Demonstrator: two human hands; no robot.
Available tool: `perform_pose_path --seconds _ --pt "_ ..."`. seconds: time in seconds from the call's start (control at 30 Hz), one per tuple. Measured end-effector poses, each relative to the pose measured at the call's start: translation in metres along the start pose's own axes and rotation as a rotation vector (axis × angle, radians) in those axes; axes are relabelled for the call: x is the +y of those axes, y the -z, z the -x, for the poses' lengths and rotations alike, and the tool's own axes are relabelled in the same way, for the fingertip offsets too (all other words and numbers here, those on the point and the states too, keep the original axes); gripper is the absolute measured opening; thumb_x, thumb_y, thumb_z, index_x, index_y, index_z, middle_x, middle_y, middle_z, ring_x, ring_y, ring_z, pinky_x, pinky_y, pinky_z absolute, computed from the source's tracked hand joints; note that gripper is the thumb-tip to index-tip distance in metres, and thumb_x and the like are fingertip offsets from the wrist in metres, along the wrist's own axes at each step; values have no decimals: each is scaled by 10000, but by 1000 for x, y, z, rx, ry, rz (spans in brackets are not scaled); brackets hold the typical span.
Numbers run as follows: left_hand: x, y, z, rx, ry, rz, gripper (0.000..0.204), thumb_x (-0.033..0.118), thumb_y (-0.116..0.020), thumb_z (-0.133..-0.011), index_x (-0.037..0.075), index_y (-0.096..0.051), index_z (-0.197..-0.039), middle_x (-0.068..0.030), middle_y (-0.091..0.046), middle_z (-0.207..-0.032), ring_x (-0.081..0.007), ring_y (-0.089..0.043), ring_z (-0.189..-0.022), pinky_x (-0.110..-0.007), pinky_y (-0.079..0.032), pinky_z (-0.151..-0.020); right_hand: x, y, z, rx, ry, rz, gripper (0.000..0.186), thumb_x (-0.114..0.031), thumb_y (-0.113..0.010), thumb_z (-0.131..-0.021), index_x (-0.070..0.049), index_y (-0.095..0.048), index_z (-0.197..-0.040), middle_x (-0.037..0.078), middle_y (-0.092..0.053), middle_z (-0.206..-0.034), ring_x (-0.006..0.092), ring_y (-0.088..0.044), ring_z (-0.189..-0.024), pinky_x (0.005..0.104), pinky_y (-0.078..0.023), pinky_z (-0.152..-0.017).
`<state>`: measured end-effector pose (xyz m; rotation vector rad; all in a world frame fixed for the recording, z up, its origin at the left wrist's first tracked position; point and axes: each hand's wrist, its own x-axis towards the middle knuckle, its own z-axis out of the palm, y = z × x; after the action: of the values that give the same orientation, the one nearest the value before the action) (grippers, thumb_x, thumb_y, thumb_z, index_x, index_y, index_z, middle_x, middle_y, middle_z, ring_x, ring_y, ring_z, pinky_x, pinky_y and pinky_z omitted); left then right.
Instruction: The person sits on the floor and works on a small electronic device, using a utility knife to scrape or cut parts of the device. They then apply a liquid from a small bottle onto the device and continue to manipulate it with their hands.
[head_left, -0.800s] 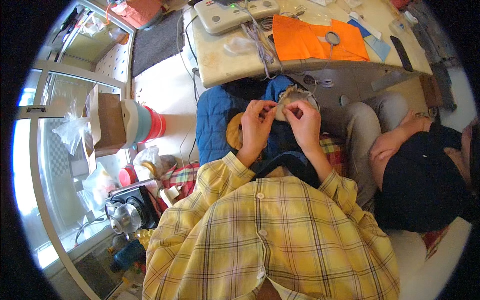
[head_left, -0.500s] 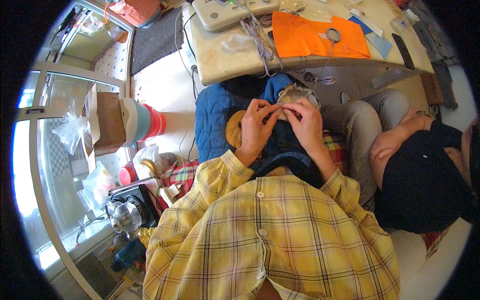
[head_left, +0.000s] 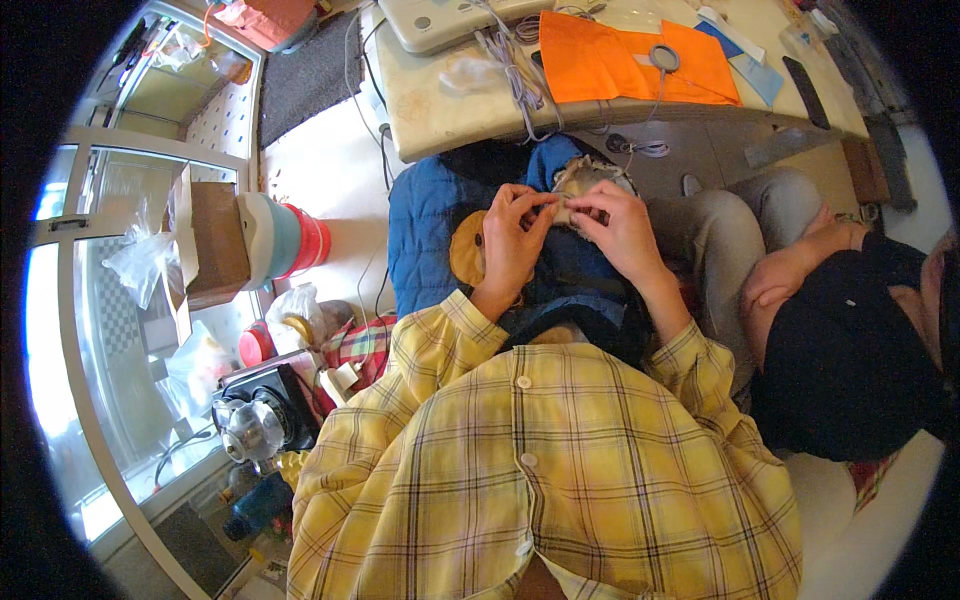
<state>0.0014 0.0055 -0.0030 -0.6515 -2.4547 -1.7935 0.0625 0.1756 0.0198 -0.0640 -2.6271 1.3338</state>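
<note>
Two bare hands in the head view, left hand (head_left: 515,235) and right hand (head_left: 617,228), drawn close together with fingertips almost meeting. At the left, a narrow pinch of thumb against fingers, apparently on a small pale piece (head_left: 563,207); at the right, an equally narrow pinch from the other side, seemingly on the same piece, contact partly hidden by the fingers. Judged by the pose, fine two-handed fingertip work in progress; for the next move, a light, even pinch on both sides and a clear sight of the meeting point. Between the two sets of fingertips, that piece: cream to greyish, soft-looking, too small to identify. Just beyond the right fingertips, a ragged-rimmed pale bundle (head_left: 600,178), roughly rounded and fuzzy, like fur or frayed cloth; impossible to tell whether joined to the piece. To the left of the left hand, and spread beneath, a blue quilted cloth (head_left: 425,225) with a round tan patch (head_left: 467,248) just beside the wrist. Farther out, beyond both hands, a cream table (head_left: 425,125) bearing a bright orange cloth (head_left: 590,65). Well right of the right hand, a co-worker's bare arm (head_left: 800,265).
</note>
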Motion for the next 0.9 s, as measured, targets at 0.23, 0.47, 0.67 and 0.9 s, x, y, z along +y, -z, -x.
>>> perform_pose_path --seconds 0.23,0.47,0.67,0.9 --pt "4 6 0 -67 -4 0 193 91 -782 -801 61 -753 -989 -85 -623 -915 -157 -601 -677 -279 -506 -630 -3 -9 -4 87 11 71 114 -52 -704 -820 -23 -687 -928 111 -638 -839 266 -638 -723 352 -505 -667" --pt "-5 4 -1 -70 -29 15 214 42 -761 -776 51 -735 -988 -74 -585 -913 -129 -562 -665 -259 -505 -607 -10 -2 -2 78 -14 -16 105 -75 -698 -821 -43 -681 -919 114 -641 -868 308 -648 -765 388 -514 -684" --pt "-3 3 -1 -60 -35 15 218 41 -767 -773 51 -727 -988 -69 -581 -907 -129 -553 -653 -264 -495 -594 -7 -3 4 34 -7 107 96 -101 -709 -817 -42 -695 -892 116 -607 -858 322 -639 -772 397 -512 -690" --pt "-5 1 -3 -67 -5 -46 263 53 -791 -718 49 -694 -962 -83 -563 -881 -167 -533 -655 -304 -475 -588 -5 -6 2 60 69 152 109 -103 -697 -828 -45 -712 -918 139 -639 -885 338 -656 -802 409 -517 -702"
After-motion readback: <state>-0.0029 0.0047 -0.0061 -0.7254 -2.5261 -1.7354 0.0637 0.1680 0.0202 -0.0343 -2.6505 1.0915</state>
